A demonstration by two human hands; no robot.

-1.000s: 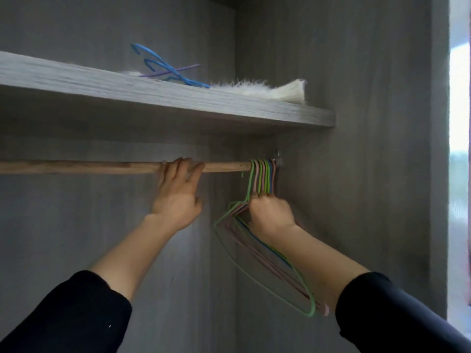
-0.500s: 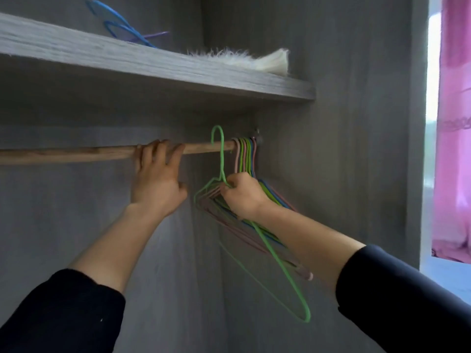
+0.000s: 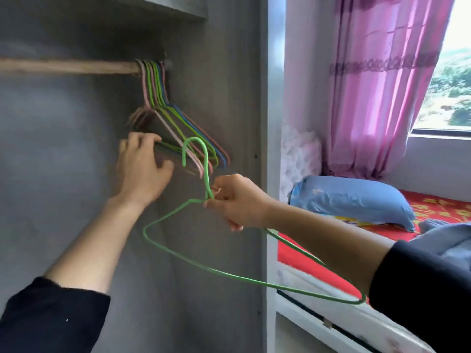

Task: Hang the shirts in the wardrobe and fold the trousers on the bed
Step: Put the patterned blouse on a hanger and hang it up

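Where the black sleeves end, both forearms reach into the wardrobe [image 3: 216,98]. Right hand [image 3: 237,200]: thumb and fingers pinched on the green hanger [image 3: 206,171] at the twist under its hook. The hook points up, clear of the rail, and the triangle slopes back toward the camera under the forearm. Thin coated wire: judged very light and springy, likely to bow if taken by the long bottom bar. The neck is the stiff spot, and the grip is already there. The open hook may snag its neighbours.

Left hand [image 3: 142,171], further in: fingers spread and mostly straight, laid against the lower bars of the hanger bunch [image 3: 155,85], gripping nothing that shows; blur softens detail. The bunch hangs crowded at the right end of the wooden rail [image 3: 71,66], close to the side wall. No shirt shows in the wardrobe.

Beyond the wardrobe edge: bed [image 3: 290,258] with red sheet, blue pillow [image 3: 351,200], and a grey-blue garment [image 3: 446,235] heaped at frame right. Shirt or trousers, cannot tell. Cloth looks soft and limp; best taken at collar or shoulders. Farthest: pink curtain [image 3: 377,85], window [image 3: 453,72].
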